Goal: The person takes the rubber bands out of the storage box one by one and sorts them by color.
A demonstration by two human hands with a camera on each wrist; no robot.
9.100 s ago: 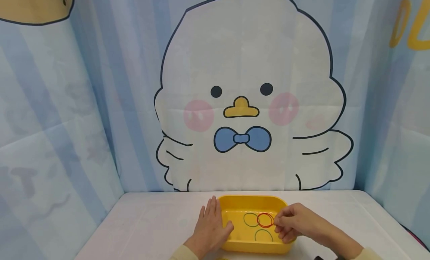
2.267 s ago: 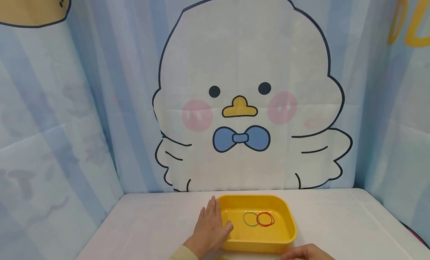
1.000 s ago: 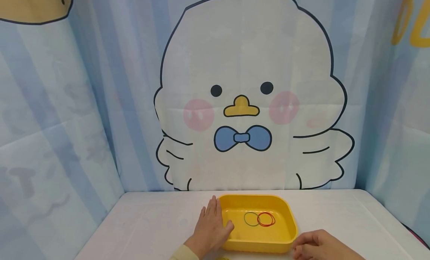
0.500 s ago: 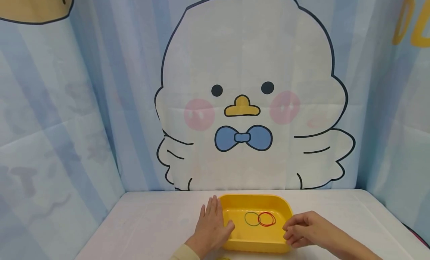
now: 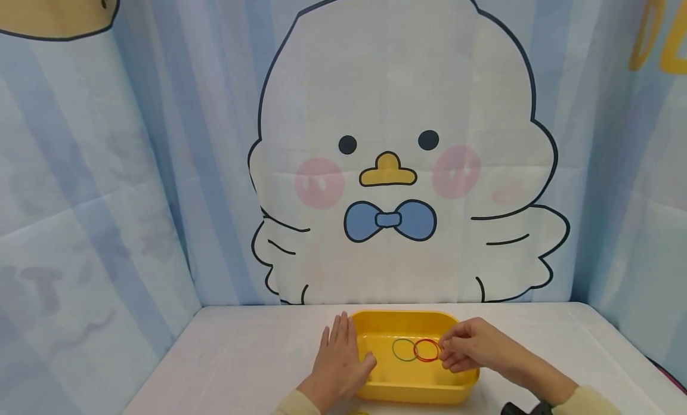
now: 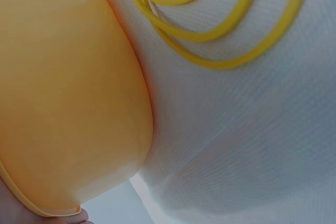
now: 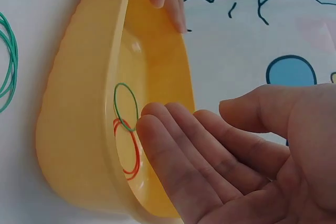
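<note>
The yellow tray stands on the table. Inside it lie a green rubber band and red rubber bands, their loops overlapping. My left hand lies along the tray's left side with its fingers straight. My right hand hovers over the right part of the tray, fingertips beside the red bands. In the right wrist view its thumb and fingers are apart, loosely bent, and hold nothing.
Several green rubber bands lie on the table in front of the tray. Yellow rubber bands lie on the table near my left wrist. A printed curtain hangs behind the table.
A second green band, in the tray in the oldest frame, is gone from it. My right hand has come up from the table's front edge to over the tray. The left hand stays put.
</note>
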